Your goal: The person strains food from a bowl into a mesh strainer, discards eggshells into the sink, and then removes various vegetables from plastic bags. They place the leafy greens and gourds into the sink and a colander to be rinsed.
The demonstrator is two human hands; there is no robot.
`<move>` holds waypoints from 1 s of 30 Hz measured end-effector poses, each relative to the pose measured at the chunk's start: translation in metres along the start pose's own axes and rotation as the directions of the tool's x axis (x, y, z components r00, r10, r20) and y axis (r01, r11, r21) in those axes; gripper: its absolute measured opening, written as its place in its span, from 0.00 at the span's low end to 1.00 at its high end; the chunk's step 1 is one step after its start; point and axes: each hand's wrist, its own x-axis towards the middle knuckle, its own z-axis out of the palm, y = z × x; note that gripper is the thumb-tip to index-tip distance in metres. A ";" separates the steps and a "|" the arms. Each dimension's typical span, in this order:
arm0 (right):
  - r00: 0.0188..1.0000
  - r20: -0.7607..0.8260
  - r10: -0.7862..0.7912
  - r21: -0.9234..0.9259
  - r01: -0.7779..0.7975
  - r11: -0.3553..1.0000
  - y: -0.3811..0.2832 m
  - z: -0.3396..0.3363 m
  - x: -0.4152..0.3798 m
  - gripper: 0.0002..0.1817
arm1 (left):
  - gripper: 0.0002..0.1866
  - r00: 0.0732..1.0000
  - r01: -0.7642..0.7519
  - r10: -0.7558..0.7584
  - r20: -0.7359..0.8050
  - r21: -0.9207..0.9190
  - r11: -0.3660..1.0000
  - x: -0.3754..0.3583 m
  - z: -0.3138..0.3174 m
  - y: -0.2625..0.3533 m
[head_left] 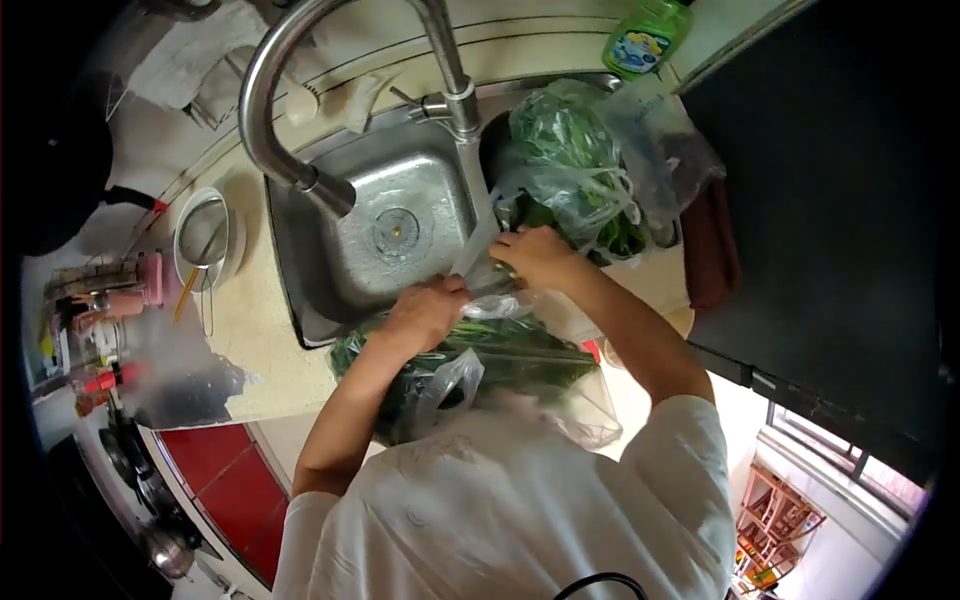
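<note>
A clear plastic bag of leafy greens (490, 345) lies at the front edge of the sink, against the person's shirt. My left hand (428, 312) has its fingers closed on the plastic at the bag's upper side. Close by on the right, my right hand (535, 257) is curled at the sink divider, with plastic and something green partly hidden under its fingers. Beyond it, a second clear bag of greens (575, 150) fills the right basin.
A steel faucet (268, 100) arches over the left basin (400, 215). Left of the sink stand a white bowl with a strainer (205, 235). A green soap bottle (645, 40) is at the back right. A dark red cloth (712, 245) hangs at the counter's right edge.
</note>
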 end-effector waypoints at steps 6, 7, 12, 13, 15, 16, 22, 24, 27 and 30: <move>0.951 -0.260 0.169 0.377 -0.061 0.924 0.036 -0.056 -0.045 0.14 | 0.08 0.999 -0.030 0.029 0.023 0.058 0.998 -0.005 0.000 -0.002; 0.914 -0.298 0.275 0.450 -0.120 0.885 0.042 -0.062 -0.053 0.13 | 0.08 0.999 -0.033 0.031 0.020 0.072 0.997 -0.004 -0.001 0.001; 0.716 -0.440 0.542 0.730 -0.067 0.680 0.034 -0.095 -0.080 0.07 | 0.10 0.999 -0.030 0.024 0.048 0.122 0.992 0.005 0.005 0.007; 0.649 -0.434 0.625 0.767 -0.097 0.634 0.026 -0.108 -0.086 0.07 | 0.10 0.999 -0.032 0.026 0.048 0.123 0.992 0.007 0.004 0.009; 0.541 -0.550 0.636 0.789 0.089 0.607 0.037 -0.117 -0.104 0.09 | 0.10 0.998 -0.043 0.039 0.043 0.111 0.993 0.010 0.007 0.007; 0.476 -0.598 0.645 0.784 0.181 0.594 0.040 -0.121 -0.110 0.10 | 0.11 0.998 -0.052 0.047 0.042 0.105 0.993 0.010 0.010 0.005; 0.204 -0.725 0.658 0.685 0.107 0.721 0.018 -0.142 -0.110 0.16 | 0.12 0.998 -0.055 0.056 -0.009 0.083 0.995 0.016 0.016 0.000; 0.173 -0.743 0.646 0.668 0.237 0.705 0.009 -0.146 -0.104 0.17 | 0.12 0.990 -0.112 0.105 0.093 0.079 0.991 0.021 0.000 0.007; 0.145 -0.794 0.590 0.608 0.206 0.767 0.002 -0.145 -0.106 0.18 | 0.12 0.963 -0.268 0.261 0.066 0.122 0.956 0.026 0.005 0.019; 0.106 -0.776 0.622 0.622 0.292 0.726 -0.010 -0.150 -0.114 0.19 | 0.10 0.938 -0.346 0.342 0.056 0.075 0.935 0.029 0.031 0.026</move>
